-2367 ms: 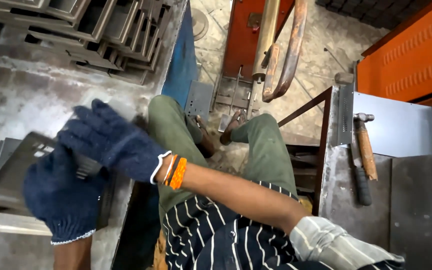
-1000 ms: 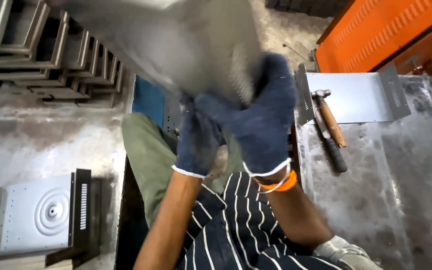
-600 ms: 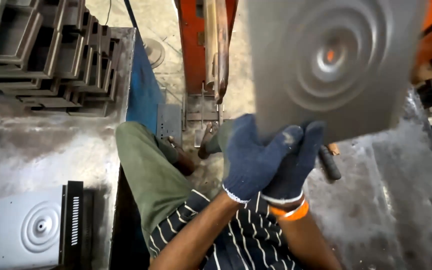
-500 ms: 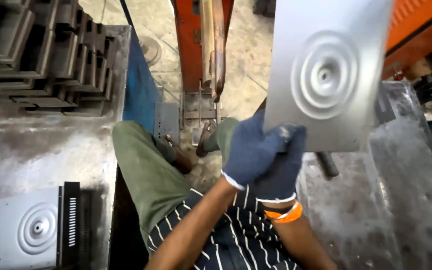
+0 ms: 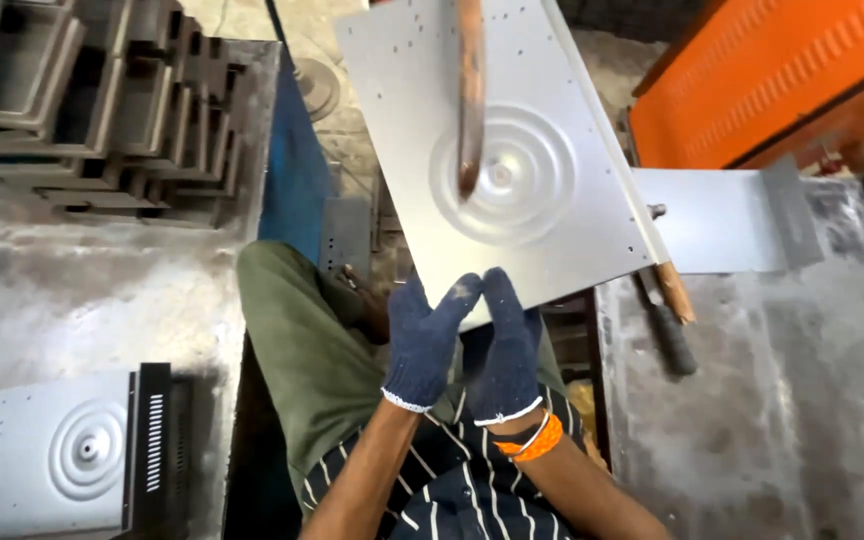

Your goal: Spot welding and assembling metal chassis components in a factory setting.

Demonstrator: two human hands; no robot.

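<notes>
Both gloved hands, left hand [image 5: 424, 340] and right hand [image 5: 508, 345], pinched the near edge of the stamped metal panel [image 5: 497, 150] side by side, each grip closed on it, steadying it above the lap, between the two tables

A worn grey metal workbench [image 5: 772, 400] fills the right side, and an orange metal cabinet [image 5: 782, 70] stands behind its far edge. On the left, a scratched steel table [image 5: 72, 300] carries stacked grey metal trays [image 5: 102, 110] at its far edge. Between them is dusty concrete floor [image 5: 342, 130].

A worn metal bench [image 5: 782, 400] carries a hammer [image 5: 674, 318] and a flat sheet [image 5: 722, 220].
</notes>
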